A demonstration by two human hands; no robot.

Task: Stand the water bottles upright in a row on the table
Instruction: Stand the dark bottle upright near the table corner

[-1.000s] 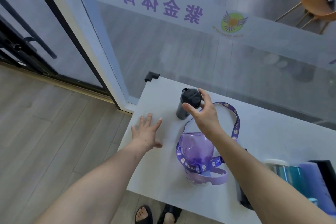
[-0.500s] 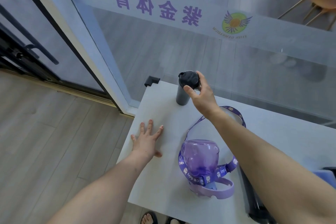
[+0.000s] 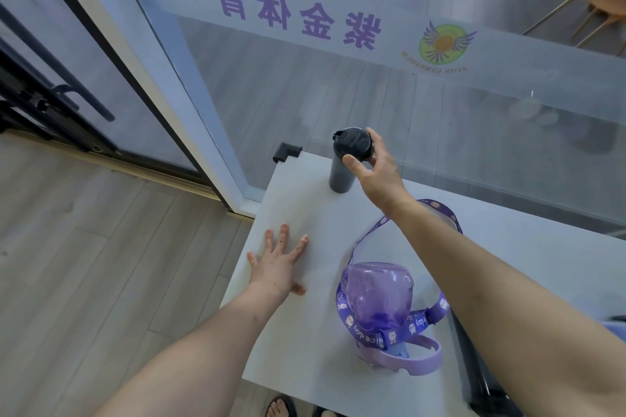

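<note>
Right fingers (image 3: 352,164) clasped round upright black bottle (image 3: 342,176) cap; left fingers (image 3: 283,237) splayed flat on table (image 3: 305,206); strap (image 3: 420,320) lettered "Nice day".

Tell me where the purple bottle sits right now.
In the head view the purple bottle rests upside down on the white table near its front edge, between the flat left hand and the right forearm, its strap looped around it.

A dark bottle (image 3: 345,162) stands upright near the white table's (image 3: 305,315) far corner, while a translucent purple bottle (image 3: 377,301) with a lanyard strap rests inverted on its lid.
</note>
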